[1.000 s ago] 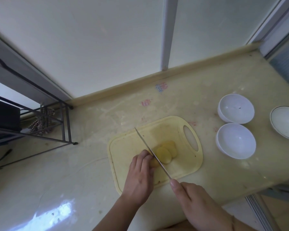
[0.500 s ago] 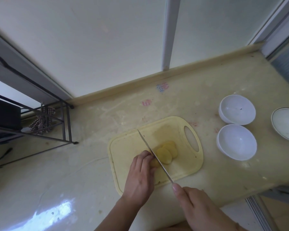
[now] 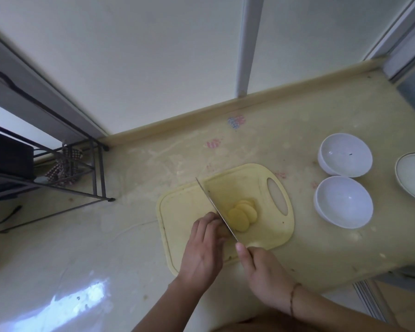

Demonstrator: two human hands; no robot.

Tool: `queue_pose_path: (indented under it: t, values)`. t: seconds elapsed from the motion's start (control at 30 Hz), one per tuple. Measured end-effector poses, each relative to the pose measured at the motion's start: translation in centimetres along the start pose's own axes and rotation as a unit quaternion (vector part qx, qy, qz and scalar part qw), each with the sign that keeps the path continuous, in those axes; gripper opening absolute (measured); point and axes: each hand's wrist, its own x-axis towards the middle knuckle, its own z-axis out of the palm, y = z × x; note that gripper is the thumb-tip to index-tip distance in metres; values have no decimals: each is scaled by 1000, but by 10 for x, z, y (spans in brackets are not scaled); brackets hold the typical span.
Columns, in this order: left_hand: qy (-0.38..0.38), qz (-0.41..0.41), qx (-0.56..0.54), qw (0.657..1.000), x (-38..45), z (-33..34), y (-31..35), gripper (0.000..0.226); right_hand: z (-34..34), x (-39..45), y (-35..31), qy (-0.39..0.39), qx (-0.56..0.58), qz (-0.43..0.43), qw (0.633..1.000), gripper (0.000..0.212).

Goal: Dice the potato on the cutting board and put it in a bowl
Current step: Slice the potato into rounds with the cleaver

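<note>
A: Where is the potato?
B: On the cutting board, under the left hand, fingers curled on it; slices beside the knife.
A: Right hand?
B: Its grip is closed around the knife handle. No readable writing.

Both forearms are bare to the near edge of the view, with no sleeves showing. The left hand wears no ring, watch or band. The right hand is likewise bare of rings, but its wrist carries a thin, dark cord bracelet that circles it loosely as a single strand. The fingernails that show on the right hand are short and unpainted.
</note>
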Motion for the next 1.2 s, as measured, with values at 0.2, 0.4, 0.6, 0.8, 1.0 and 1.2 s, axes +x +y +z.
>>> queue_pose_path:
  t: [0.2,0.4,0.6,0.8,1.0,1.2]
  values:
    - [7,-17,-6,1000,-6,-3,-6,28,-11,11,11,-12,29,6,999,58]
    - [25,-36,-9,999,-12,1,-4,30,-20,3,4,-15,89,37,995,61]
    - [24,-42,-9,999,-10,8,-3,32,-26,-24,-9,6,43,-15,999,56]
    - [23,-34,7,999,-11,12,-2,36,-28,-32,-9,29,14,-25,999,54]
    - [35,-67,-20,997,-8,15,1,54,-35,-24,1,11,69,13,997,58]
    - [33,-64,-30,997,-8,13,4,56,-34,-22,8,-19,83,15,996,60]
